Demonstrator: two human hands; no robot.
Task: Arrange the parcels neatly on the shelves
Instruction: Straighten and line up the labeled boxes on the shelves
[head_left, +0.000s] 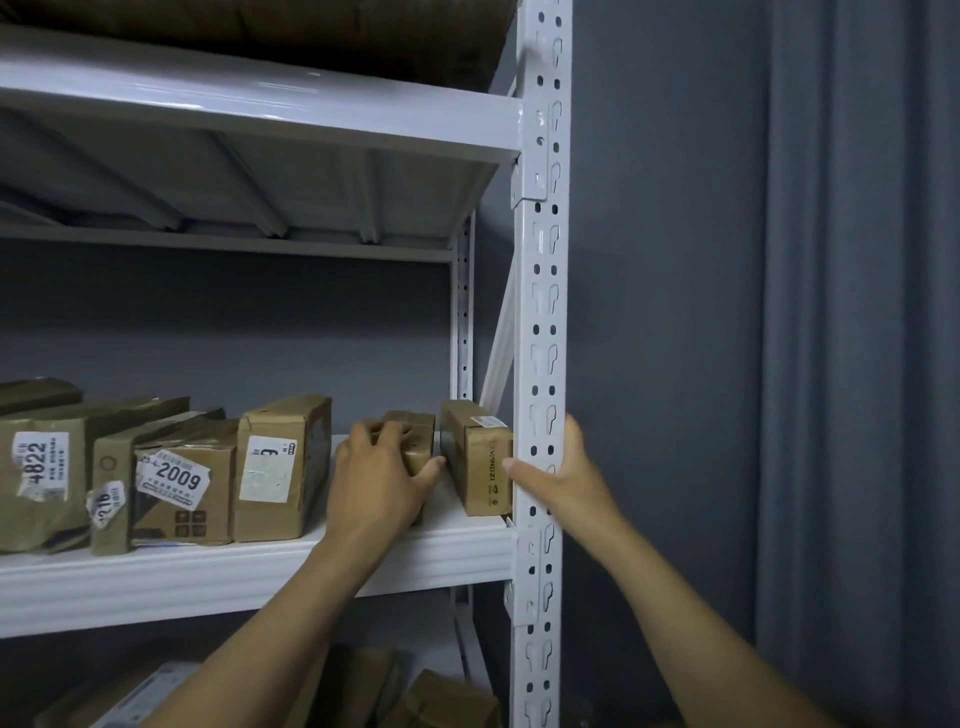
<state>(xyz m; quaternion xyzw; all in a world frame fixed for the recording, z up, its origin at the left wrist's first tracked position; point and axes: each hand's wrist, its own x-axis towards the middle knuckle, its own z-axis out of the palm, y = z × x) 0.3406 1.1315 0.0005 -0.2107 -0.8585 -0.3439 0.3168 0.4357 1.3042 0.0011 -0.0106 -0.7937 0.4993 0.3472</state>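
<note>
On the middle white shelf (260, 571), my left hand (382, 478) grips a small brown parcel (418, 434) standing upright. Just to its right, a narrow gap away, stands another brown parcel (475, 457) against the rack's end. My right hand (563, 475) is wrapped around the white perforated upright post (543, 312), with its thumb tip by the front of that right-hand parcel. To the left stands a row of brown parcels: one with a white label (283, 467), one marked 2009 (182, 483) and one marked 4822 (44, 467).
The shelf above (260, 104) carries a large brown box. Several brown parcels (441, 699) lie on the shelf below. A dark grey wall (665, 312) and a grey curtain (862, 312) are to the right of the rack.
</note>
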